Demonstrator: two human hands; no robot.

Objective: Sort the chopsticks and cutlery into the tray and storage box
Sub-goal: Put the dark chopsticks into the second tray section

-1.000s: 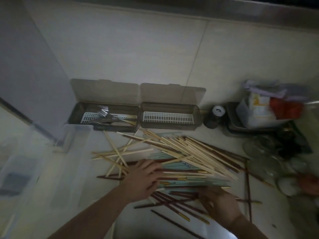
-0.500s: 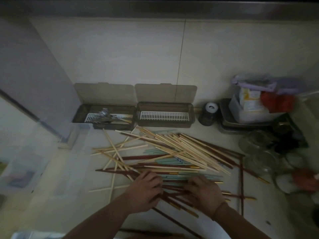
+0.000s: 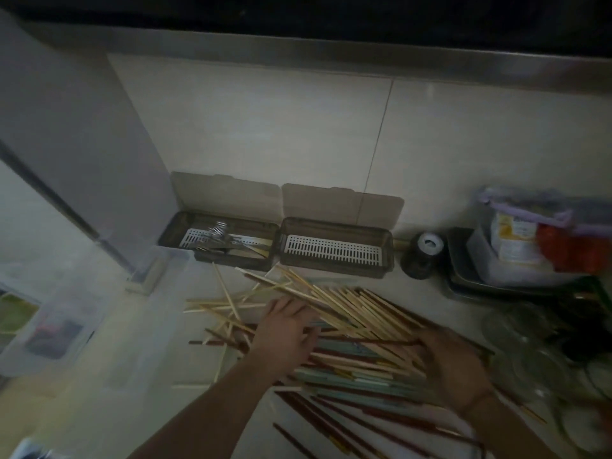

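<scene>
Dim counter scene. Chopsticks point(image 3: 347, 326) lie in a loose pile at centre near: pale wooden ones on top, teal and dark red ones under and nearer. Left hand point(image 3: 284, 332) rests flat on the pile's left part, fingers spread and mostly straight, gripping nothing. Right hand point(image 3: 453, 362) sits on the pile's right end, fingers curled down among the sticks; cannot tell if it grips any. Far against the wall, two lidded boxes, lids up: left box point(image 3: 218, 241) holds forks and some cutlery point(image 3: 220, 236); right box point(image 3: 334, 250) shows just its white slotted tray. Clear storage bin point(image 3: 59, 326) at far left, blurred. Dark jar point(image 3: 422, 255) right of the boxes.
</scene>
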